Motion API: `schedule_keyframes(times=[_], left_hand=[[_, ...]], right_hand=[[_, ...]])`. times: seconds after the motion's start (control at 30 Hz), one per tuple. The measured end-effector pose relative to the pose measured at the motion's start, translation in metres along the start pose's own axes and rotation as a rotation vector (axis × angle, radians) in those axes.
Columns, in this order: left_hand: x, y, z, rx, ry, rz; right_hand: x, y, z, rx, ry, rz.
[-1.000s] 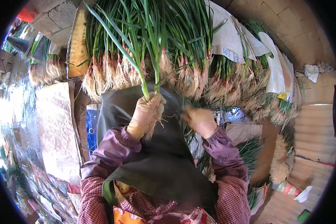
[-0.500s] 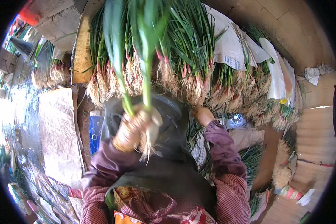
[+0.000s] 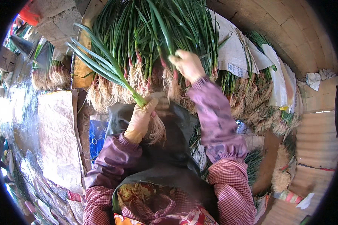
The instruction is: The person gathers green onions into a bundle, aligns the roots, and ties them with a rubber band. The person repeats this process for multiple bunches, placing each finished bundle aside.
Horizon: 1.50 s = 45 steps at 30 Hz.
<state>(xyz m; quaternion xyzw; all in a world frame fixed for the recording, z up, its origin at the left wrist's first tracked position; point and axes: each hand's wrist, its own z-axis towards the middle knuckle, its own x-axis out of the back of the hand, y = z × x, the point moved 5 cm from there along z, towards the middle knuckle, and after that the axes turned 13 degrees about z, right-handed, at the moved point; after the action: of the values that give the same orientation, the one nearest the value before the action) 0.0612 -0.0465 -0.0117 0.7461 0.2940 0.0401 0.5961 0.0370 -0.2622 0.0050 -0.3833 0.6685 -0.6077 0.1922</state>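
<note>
Left hand (image 3: 139, 119): grip wrapped round at least one spring onion (image 3: 118, 75) by its lower stem, above the roots
Spring onion: at the dark apron's (image 3: 159, 159) far edge, tilted, leaves up toward the far left, roots hanging over the apron
Right hand (image 3: 189, 66): over the front of the onion pile (image 3: 118, 28), fingers bent beside a green stalk; from my feed I can't tell whether the grip is on it
Onion pile: beyond the apron's far edge, leaves pointing away, pale roots facing the apron
White sack (image 3: 233, 48): I see it draped over the pile's right side
Blue sheet (image 3: 97, 140): beside the apron's left edge, hexagon pattern
</note>
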Motion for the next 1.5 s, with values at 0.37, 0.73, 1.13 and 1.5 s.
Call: schedule_keyframes(times=[0.37, 0.73, 1.13, 1.5], left_hand=[[-0.033, 0.023, -0.032, -0.051, -0.413, -0.443], [-0.022, -0.017, -0.024, 0.048, -0.274, -0.348], [0.013, 0.035, -0.032, -0.168, -0.091, -0.411], [0.012, 0.004, -0.006, -0.036, 0.141, -0.132]], right_hand=[[0.022, 0.085, -0.082, 0.354, 0.286, -0.469], [-0.068, 0.016, -0.107, -0.174, -0.339, 0.609], [0.006, 0.100, -0.134, -0.116, -0.619, -1.168], [-0.044, -0.032, 0.029, 0.248, 0.139, -0.553]])
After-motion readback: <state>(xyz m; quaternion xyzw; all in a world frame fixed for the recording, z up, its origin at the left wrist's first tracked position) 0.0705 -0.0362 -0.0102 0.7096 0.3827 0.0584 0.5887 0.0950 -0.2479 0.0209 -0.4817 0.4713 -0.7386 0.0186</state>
